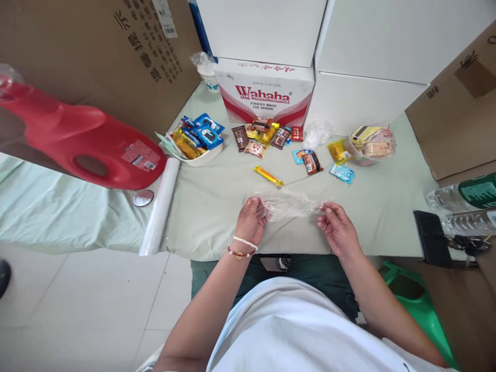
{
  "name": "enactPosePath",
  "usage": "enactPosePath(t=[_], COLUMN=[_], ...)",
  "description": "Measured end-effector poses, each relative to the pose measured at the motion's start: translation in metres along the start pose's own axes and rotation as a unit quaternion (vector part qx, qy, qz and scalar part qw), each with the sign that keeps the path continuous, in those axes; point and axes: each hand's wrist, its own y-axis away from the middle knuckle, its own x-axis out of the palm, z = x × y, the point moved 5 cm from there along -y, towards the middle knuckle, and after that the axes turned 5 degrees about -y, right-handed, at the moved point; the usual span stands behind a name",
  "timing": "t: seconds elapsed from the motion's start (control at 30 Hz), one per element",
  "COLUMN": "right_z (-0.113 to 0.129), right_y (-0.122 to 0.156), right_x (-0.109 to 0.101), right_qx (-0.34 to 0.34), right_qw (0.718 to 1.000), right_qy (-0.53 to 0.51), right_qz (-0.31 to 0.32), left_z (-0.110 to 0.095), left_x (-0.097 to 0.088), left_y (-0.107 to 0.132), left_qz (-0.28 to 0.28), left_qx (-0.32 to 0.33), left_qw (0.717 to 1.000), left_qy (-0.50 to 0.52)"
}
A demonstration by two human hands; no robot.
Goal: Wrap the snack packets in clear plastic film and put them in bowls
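Observation:
A sheet of clear, crinkled plastic film (290, 205) stretches between my two hands above the front of the cloth-covered table. My left hand (251, 219) pinches its left end, with a beaded bracelet and a red one on that wrist. At the other end, my right hand (338, 225) grips the film between thumb and fingers. Just beyond it lies a thin yellow snack stick (268, 176). Farther back are a scatter of wrapped snacks (267, 135) and a crumpled clear plastic clump (318, 134).
A white bowl of snacks (201, 157) stands at left, a film-covered bowl (372, 145) at right. A film roll (159, 206) and a red jug (96, 144) are on the left. Boxes, including a Wahaha carton (267, 93), line the back. Bottles (468, 222) and a black phone (431, 238) are at right.

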Motion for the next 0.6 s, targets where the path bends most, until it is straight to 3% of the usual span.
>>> enactPosePath(t=[0.07,0.13,0.23,0.33,0.47,0.6], right_z=[0.0,-0.006,-0.032,-0.056,-0.066,-0.063], right_y=[0.006,0.016,0.033,0.041,0.028,0.015], right_x=[-0.006,-0.002,0.024,0.058,0.091,0.102], right_qx=[-0.032,-0.019,0.125,0.242,0.256,0.234], right_qw=[0.999,0.998,0.981,0.958,0.955,0.96], right_qy=[0.02,0.061,0.104,0.034,-0.105,-0.125], right_qz=[-0.025,-0.004,0.101,0.149,0.105,0.09], left_z=[0.001,0.002,0.006,0.007,0.007,0.009], left_x=[-0.003,-0.008,-0.018,-0.026,-0.029,-0.032], left_y=[0.002,0.004,0.005,0.011,0.025,0.032], left_qz=[-0.027,-0.063,-0.11,-0.141,-0.104,-0.054], left_qx=[0.028,0.043,0.023,0.009,0.003,-0.076], left_qw=[0.999,0.997,0.993,0.989,0.994,0.995], left_qy=[-0.005,-0.003,0.015,0.036,0.022,-0.021])
